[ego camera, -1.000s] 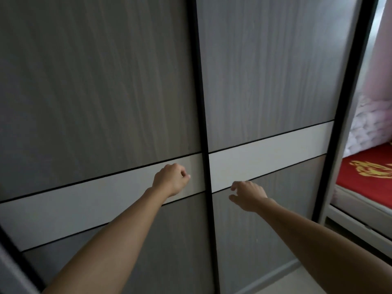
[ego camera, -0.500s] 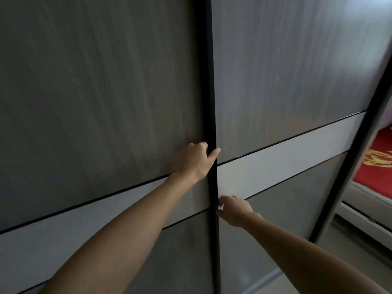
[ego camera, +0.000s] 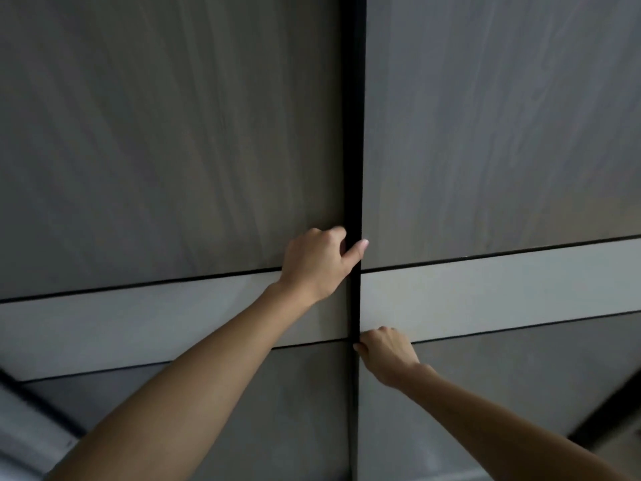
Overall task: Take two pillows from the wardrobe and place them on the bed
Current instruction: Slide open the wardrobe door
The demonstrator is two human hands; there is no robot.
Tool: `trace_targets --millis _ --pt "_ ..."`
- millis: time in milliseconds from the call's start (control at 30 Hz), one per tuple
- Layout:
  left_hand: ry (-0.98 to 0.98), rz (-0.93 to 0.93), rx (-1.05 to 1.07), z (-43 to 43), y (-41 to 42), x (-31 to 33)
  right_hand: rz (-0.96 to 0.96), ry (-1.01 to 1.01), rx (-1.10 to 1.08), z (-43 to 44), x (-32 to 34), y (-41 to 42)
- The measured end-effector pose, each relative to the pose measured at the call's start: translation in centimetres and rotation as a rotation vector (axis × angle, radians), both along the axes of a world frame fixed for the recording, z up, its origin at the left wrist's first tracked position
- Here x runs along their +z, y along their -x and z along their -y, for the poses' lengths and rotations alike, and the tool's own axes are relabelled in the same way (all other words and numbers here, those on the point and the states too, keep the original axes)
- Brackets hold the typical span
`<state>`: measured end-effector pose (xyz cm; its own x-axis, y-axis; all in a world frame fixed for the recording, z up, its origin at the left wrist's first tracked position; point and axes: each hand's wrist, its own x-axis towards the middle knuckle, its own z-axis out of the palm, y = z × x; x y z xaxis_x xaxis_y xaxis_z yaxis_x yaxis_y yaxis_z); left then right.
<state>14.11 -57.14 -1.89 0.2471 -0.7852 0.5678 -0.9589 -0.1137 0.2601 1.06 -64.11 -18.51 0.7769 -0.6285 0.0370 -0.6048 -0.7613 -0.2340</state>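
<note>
The wardrobe fills the view: two grey wood-grain sliding doors, each with a white band across. The left door [ego camera: 173, 133] and the right door [ego camera: 503, 133] meet at a black vertical edge strip [ego camera: 354, 116] in the middle. My left hand [ego camera: 317, 263] grips that strip, fingers curled on the left door's edge and thumb across the black strip. Lower down, my right hand [ego camera: 386, 352] has its fingertips at the right door's edge. Both doors are closed. No pillows and no bed are in view.
A black frame post [ego camera: 610, 407] runs diagonally at the lower right corner. A dark frame and a pale surface [ego camera: 24, 428] show at the lower left.
Both hands moved in from the white bands to the black centre strip, the left going up, the right going left. The view turned left and closer, so the bed left the frame.
</note>
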Motion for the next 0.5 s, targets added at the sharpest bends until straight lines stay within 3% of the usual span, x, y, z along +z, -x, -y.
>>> trace_targets --millis 500 --pt "-0.047 0.019 0.212 -12.0 -9.7 1.0 -0.017 0.028 0.068 -10.8 0.0 -12.6"
